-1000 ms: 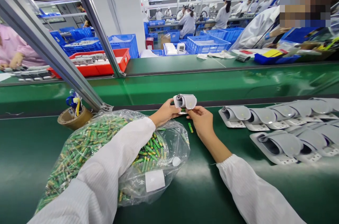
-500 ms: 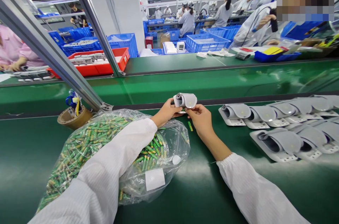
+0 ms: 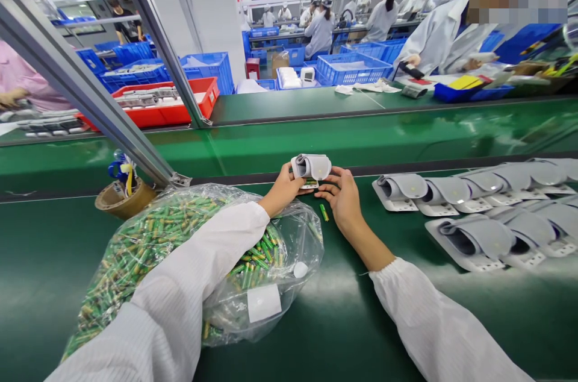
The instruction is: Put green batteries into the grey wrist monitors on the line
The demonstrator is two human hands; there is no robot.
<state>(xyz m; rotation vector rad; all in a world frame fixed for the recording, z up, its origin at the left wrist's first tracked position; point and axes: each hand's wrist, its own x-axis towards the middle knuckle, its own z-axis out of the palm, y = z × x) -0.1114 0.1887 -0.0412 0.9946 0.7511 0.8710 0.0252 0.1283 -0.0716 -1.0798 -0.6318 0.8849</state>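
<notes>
My left hand (image 3: pixel 280 190) is closed on the left side of a white wrist blood pressure monitor with a rolled grey cuff (image 3: pixel 320 168). The monitor is held above the bench, and green shows in its lower part, seemingly a battery. At its right edge is my right hand (image 3: pixel 344 201), fingers spread with nothing visible in them; whether the fingertips touch the monitor I cannot tell. One loose green and gold battery (image 3: pixel 324 212) lies on the bench just below. Under my left forearm sits a clear plastic bag (image 3: pixel 295 243) full of similar batteries, partly hidden by the sleeve.
Rows of similar cuffed monitors (image 3: pixel 478 237) stand on the right of the green bench (image 3: pixel 352 334). A cardboard ring (image 3: pixel 111 204) with tools is at left beside a metal post (image 3: pixel 156 156). Beyond the green belt (image 3: pixel 280 150) are a red crate (image 3: pixel 210 96), blue crates and several people.
My right hand's fingers have come away from the monitor's lower part and spread apart. The monitor stays in my left hand, shifted slightly left.
</notes>
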